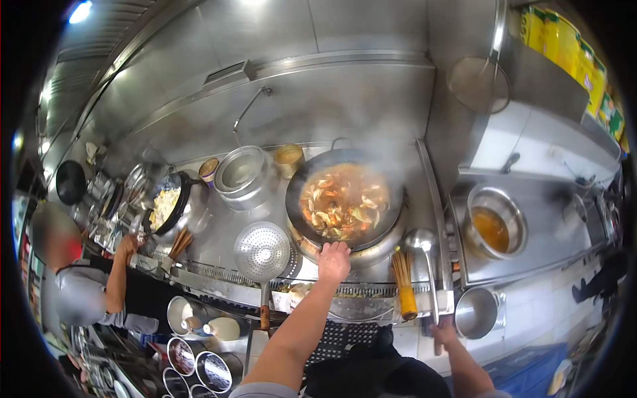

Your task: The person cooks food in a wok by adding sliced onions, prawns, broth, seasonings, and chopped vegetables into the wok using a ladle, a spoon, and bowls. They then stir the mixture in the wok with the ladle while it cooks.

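Observation:
A large dark wok [302, 229] on the burner holds steaming reddish-brown food with sauce. My left hand [333, 260] is at the wok's near rim, its fingers bent against the edge. At the right, my right hand [446, 330] is wrapped round the handle of a metal ladle [427, 265], whose bowl rests on the stove top right of the wok. Between wok and ladle lies a bamboo brush [405, 285] with a yellow handle. A perforated skimmer [262, 252] with a wooden handle lies left of my left hand.
Left of the wok stand a metal pot [242, 174] and a tin [289, 159]. A co-worker [89, 292] is at another wok on the far left. A steel bowl of brown liquid [496, 222] sits at the right, above an empty pot [476, 312]. Open containers [213, 370] stand lower left.

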A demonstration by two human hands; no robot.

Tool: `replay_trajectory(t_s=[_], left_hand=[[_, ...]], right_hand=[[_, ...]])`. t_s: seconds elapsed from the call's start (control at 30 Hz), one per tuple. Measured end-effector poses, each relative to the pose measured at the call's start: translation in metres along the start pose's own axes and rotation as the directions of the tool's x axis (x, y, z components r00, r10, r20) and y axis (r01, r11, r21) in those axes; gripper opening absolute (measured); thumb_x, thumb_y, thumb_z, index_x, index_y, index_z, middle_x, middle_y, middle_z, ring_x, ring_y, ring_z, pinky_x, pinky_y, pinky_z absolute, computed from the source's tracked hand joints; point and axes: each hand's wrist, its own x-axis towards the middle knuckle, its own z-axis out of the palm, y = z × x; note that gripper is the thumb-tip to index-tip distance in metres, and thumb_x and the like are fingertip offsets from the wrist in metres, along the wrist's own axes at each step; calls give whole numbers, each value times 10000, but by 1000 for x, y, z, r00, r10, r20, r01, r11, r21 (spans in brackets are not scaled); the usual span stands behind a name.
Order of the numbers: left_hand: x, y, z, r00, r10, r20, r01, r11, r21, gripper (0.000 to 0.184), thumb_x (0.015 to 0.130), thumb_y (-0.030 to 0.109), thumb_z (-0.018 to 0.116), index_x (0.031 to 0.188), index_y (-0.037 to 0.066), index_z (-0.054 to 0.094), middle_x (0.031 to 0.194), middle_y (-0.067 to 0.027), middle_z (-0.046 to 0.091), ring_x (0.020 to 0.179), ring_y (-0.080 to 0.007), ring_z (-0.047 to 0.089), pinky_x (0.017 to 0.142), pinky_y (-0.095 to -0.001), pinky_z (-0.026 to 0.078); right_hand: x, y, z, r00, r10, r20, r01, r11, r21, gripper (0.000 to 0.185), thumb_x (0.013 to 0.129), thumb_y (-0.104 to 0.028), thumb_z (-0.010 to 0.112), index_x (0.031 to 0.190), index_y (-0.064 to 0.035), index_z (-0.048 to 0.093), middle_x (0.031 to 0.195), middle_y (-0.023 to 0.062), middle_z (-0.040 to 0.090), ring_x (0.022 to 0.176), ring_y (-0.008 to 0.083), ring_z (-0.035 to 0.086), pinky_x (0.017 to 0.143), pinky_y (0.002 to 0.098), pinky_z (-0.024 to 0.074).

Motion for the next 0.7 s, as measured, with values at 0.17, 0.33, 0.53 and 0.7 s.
replay_trajectory(t_s=[0.17, 0.33, 0.53, 0.7], left_hand=[[0, 1, -7, 997, -49, 60, 55, 993, -103, 148, 959, 246, 601, 950, 113, 666, 1014, -65, 658, 1059, -303, 570, 989, -567, 409], [4, 0, -11, 983, -95, 154, 117, 983, -142, 160, 937, 245, 624, 1020, 120, 678, 1097, -65, 656, 1108, -311, 568, 1016, -559, 409], [-21, 24, -119, 958, 249, 140, -79, 701, -709, 455, 867, 168, 737, 1309, 130, 635, 1405, -149, 530, 1326, -337, 504, 1133, -490, 376], [-55, 27, -268, 624, 773, 118, -178, 287, -941, 493, 892, 176, 752, 1360, 101, 621, 1477, -164, 497, 1395, -356, 452, 1148, -480, 361]], right_hand=[[-19, -79, -47, 965, -235, 120, 252, 955, -158, 336, 896, -110, 665, 1146, -46, 449, 789, 114, 594, 637, 235, 615, 549, 416, 522], [-49, -179, -88, 915, -46, 400, -168, 858, 485, 285, 905, -22, 588, 1137, -69, 428, 689, 53, 513, 550, 173, 550, 485, 346, 467], [8, -273, -58, 934, -227, 275, 81, 887, 455, 584, 952, -56, 593, 1471, -120, 334, 882, 76, 568, 582, 177, 571, 540, 331, 497], [98, -310, 25, 651, -739, -174, 722, 674, -158, 833, 957, -79, 603, 1633, -153, 121, 1077, 159, 661, 621, 227, 633, 581, 410, 544]])
